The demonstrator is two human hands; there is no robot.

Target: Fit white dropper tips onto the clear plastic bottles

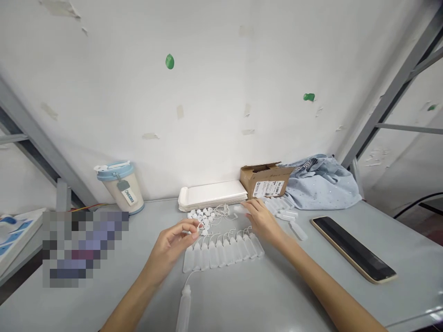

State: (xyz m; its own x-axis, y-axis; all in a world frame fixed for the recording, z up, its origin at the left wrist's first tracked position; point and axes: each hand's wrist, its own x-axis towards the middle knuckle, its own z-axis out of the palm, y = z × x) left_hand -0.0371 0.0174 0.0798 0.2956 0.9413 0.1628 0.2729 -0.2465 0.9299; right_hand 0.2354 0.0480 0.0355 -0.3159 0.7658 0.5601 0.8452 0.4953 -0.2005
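My left hand (175,243) is closed in a pinch on a small white cap (200,226), beside a pile of similar caps (205,214). My right hand (261,219) is closed on a translucent plastic vial (238,209), whose far part sticks out to the left between thumb and fingers. Between the hands and nearer to me lies a row of translucent vials (223,251) with white strings at their tops. A single vial with a string (184,306) lies closer to the front. More loose vials (287,214) lie right of my right hand, partly hidden by it.
A stack of white trays or sleeves (214,193) and an opened cardboard box (268,180) stand against the wall. White strings (221,212) lie by the caps. A blue-lidded cup (121,186) is at left; a phone (353,249) and blue cloth (321,184) are at right.
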